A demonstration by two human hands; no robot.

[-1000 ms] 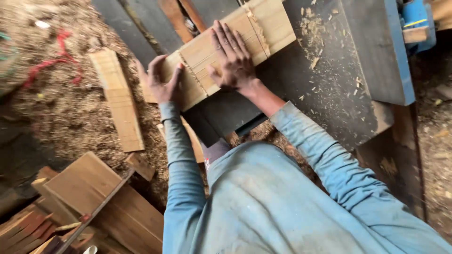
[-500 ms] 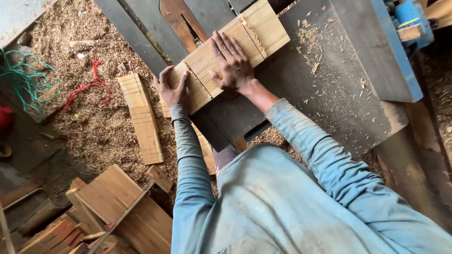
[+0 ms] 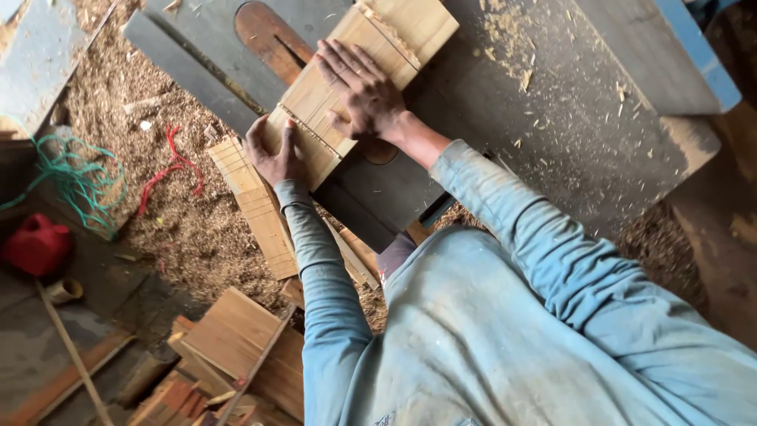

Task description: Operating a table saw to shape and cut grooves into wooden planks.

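The board lies flat on the saw table, right hand spread open pressing it down, left hand clasping its near-left end to steady it.

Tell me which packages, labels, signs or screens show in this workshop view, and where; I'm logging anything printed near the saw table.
None can be made out: no package, label, sign or screen.
The left hand and right hand press a pale wooden panel flat on the dark saw table.
A red bag-like thing lies on the floor at far left; too unclear to call a package.
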